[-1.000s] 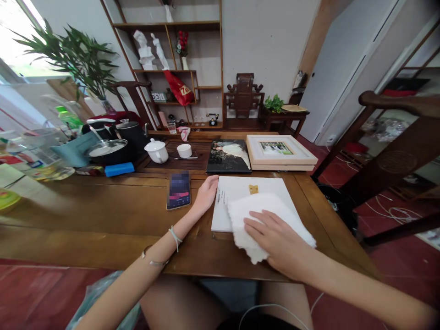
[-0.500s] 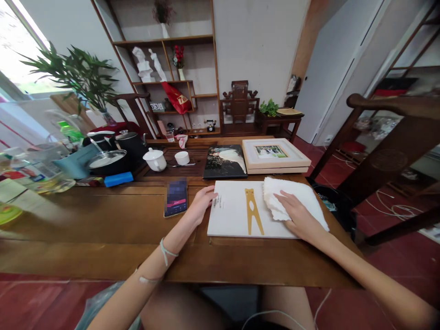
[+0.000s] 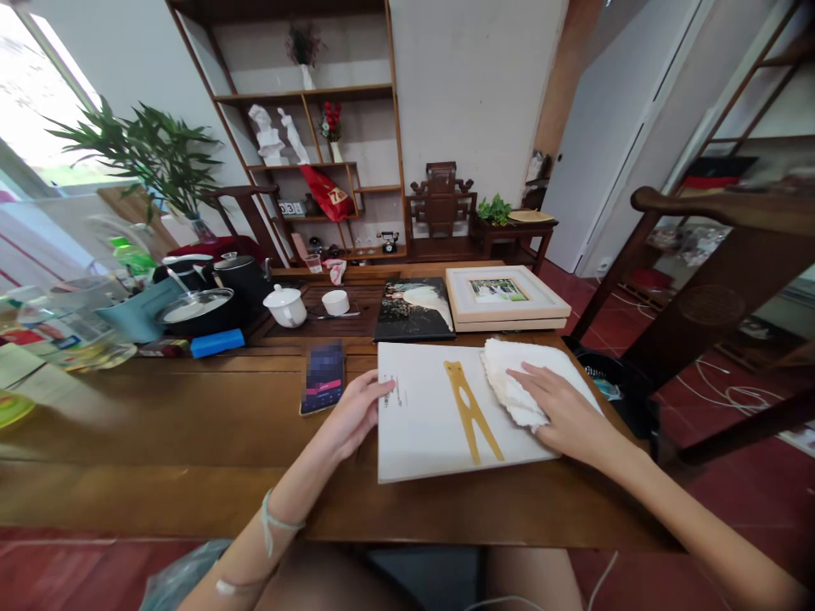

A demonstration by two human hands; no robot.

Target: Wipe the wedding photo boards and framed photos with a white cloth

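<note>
A white rectangular panel (image 3: 420, 424) with small print at its left edge lies in front of me, its left side tilted up off the table. A flat gold two-legged piece (image 3: 468, 412) with a cat-shaped head is on its face. My left hand (image 3: 360, 412) pinches the panel's left edge, thumb on top and fingers underneath. On the panel's right part rests a folded white towel (image 3: 560, 365). My right hand (image 3: 560, 407) lies over the towel with its fingers stretched out, pressing on it.
A phone (image 3: 322, 378) lies left of the panel. Behind it are a dark photo panel (image 3: 413, 310), a pale framed picture (image 3: 509, 297), a white lidded cup (image 3: 285, 307) and a small white bowl (image 3: 335, 302). A wooden chair (image 3: 713, 280) stands at right.
My left hand has lifted and tilted the panel's left side, and its near left corner has come toward me. The right hand stays on the towel.
</note>
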